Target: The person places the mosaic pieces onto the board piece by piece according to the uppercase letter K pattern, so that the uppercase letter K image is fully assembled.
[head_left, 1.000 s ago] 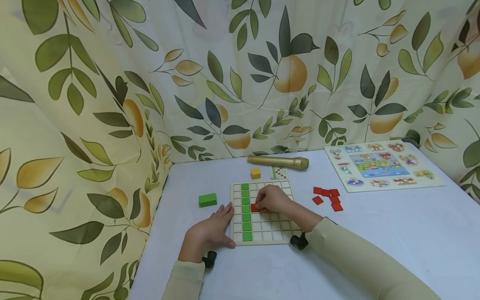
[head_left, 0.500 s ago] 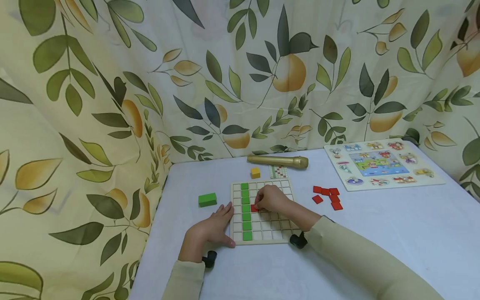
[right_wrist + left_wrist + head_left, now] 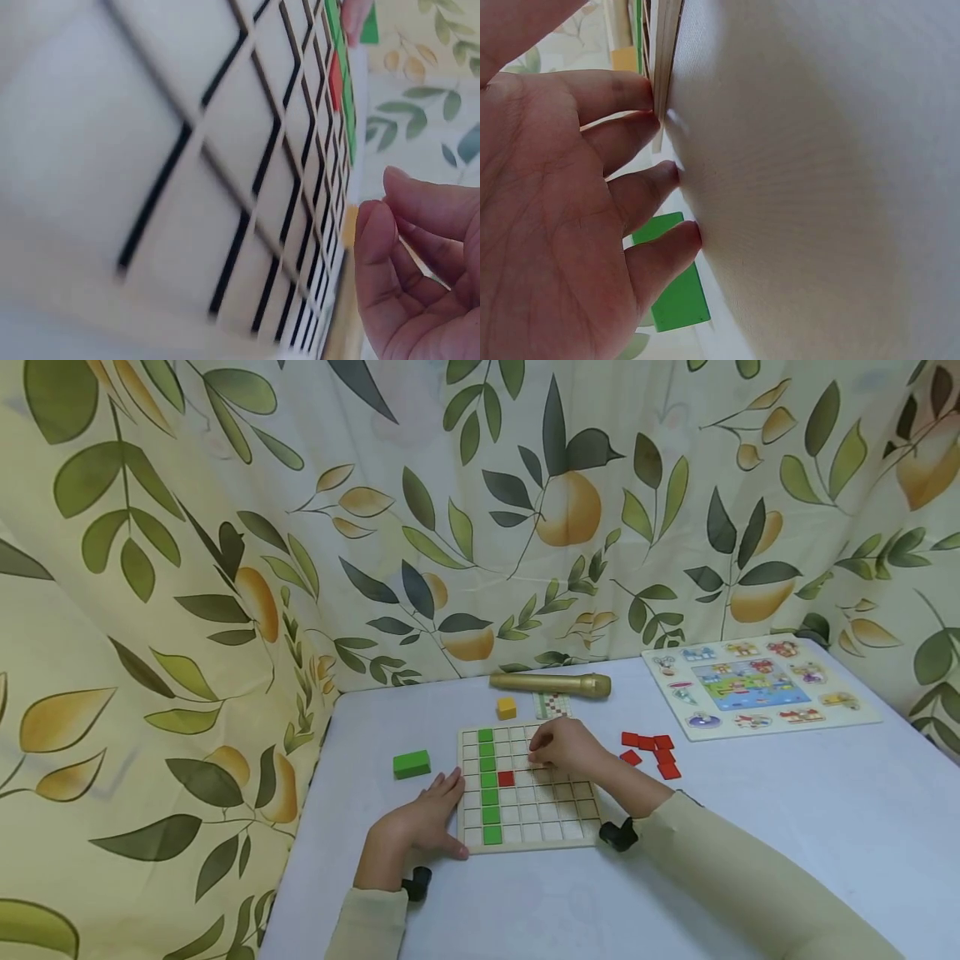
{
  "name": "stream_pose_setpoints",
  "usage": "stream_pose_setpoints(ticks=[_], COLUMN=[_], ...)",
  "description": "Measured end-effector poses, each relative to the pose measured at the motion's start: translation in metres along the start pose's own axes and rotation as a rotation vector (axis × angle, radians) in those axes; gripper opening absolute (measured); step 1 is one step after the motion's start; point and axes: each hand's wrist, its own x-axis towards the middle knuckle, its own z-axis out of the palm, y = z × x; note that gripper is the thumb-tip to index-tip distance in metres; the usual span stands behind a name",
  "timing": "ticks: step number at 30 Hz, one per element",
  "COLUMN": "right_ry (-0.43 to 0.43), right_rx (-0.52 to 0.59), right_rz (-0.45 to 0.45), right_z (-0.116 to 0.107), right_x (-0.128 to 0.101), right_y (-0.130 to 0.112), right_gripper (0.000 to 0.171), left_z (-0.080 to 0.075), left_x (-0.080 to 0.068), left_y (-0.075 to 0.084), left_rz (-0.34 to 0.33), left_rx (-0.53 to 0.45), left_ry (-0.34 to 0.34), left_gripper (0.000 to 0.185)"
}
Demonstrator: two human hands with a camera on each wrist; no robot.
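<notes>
A square grid board (image 3: 551, 842) lies on the table, with a column of green square tiles (image 3: 490, 796) near its left side. One red tile (image 3: 506, 778) sits in a cell right beside that column. My left hand (image 3: 422, 817) rests at the board's left edge, fingers spread; in the left wrist view two fingertips (image 3: 651, 94) touch the edge. Over the board's upper right part is my right hand (image 3: 564, 746). Its fingers are loosely bent, thumb and forefinger close together, and nothing shows between them in the right wrist view.
Several loose red tiles (image 3: 665, 757) lie right of the board. A green block (image 3: 412, 765) is at left. Behind the board are a yellow cube (image 3: 507, 708), a gold microphone (image 3: 551, 684) and a small patterned card (image 3: 552, 705). A picture puzzle board (image 3: 757, 720) lies back right.
My right hand has let go of the red tile and moved right and slightly up across the grid. The tile stays in its cell. My left hand keeps its place at the board's edge.
</notes>
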Motion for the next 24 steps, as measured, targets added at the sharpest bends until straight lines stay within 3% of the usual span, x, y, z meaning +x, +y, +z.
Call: stream_pose_setpoints(ticks=[24], right_ry=[0.063], right_rx=[-0.004], right_rz=[0.108], right_z=[-0.064], right_x=[-0.038], right_y=[0.067], right_gripper=[0.015], left_z=[0.0], left_x=[0.001], left_y=[0.0], left_rz=[0.006], left_rx=[0.001], left_ry=[0.003], left_gripper=[0.117])
